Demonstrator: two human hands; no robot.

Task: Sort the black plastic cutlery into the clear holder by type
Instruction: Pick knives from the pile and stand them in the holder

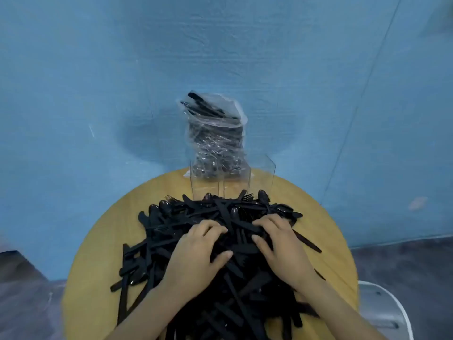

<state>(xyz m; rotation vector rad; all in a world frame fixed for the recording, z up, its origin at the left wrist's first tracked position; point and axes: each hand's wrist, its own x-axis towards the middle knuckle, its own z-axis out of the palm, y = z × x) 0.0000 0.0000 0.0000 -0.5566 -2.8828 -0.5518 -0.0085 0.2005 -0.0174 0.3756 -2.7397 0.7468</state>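
Two hands worked a heap of black cutlery (196,241) on a round wooden table (98,278) in the lower half of the frame. The left hand (196,253) lay on the centre of the pile, fingers curled over the top pieces and thumb out to the right; the right hand (277,244) sat just beside it, fingers bent into the tangle. Whether either had closed on a single piece could not be told.

The clear holder (232,177) stood at the table's far edge, above the pile at mid-frame, its compartments apparently without sorted pieces. A plastic bag (215,133) of more cutlery rose behind or inside it; which could not be made out.

Sorting seemed barely begun. Knives, forks and spoons lay interlocked, so the step likely called for teasing one type loose from the top, handles aligned, rather than pulling from below and spilling pieces off the rim.

A white stool (384,312) showed at lower right.
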